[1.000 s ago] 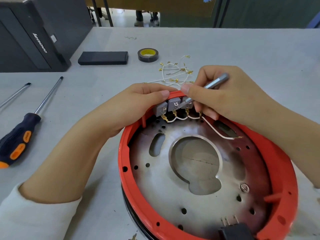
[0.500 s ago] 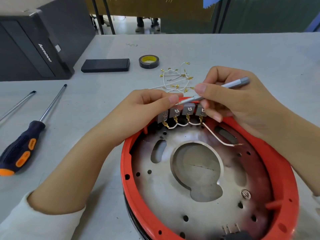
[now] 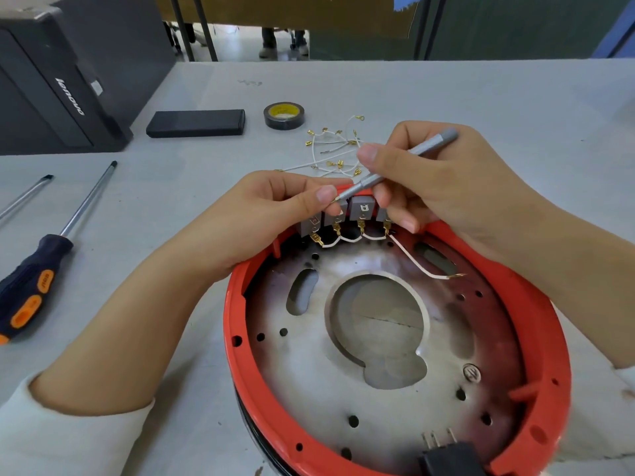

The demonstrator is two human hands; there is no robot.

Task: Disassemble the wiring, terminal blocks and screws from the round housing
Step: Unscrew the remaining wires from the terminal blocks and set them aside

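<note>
Round red housing (image 3: 536, 324) lies open side up on a grey table (image 3: 481, 108), close to the person, with a perforated metal plate (image 3: 309, 369) inside it. At its far rim sits a row of grey terminal blocks (image 3: 360, 208), linked by short white jumper wires (image 3: 350, 239) with brass connectors; one longer white wire (image 3: 417, 266) trails loose across the plate. The left hand (image 3: 271, 214) pinches the blocks at the left of the row. The right hand (image 3: 436, 173) grips a slim silver screwdriver (image 3: 405, 158) like a pen, its tip at the top of the blocks. Beyond the housing lies a heap of removed wires (image 3: 335, 149), so some wiring looks done. The blocks, their jumpers and a black plug (image 3: 450, 458) at the near rim remain.
</note>
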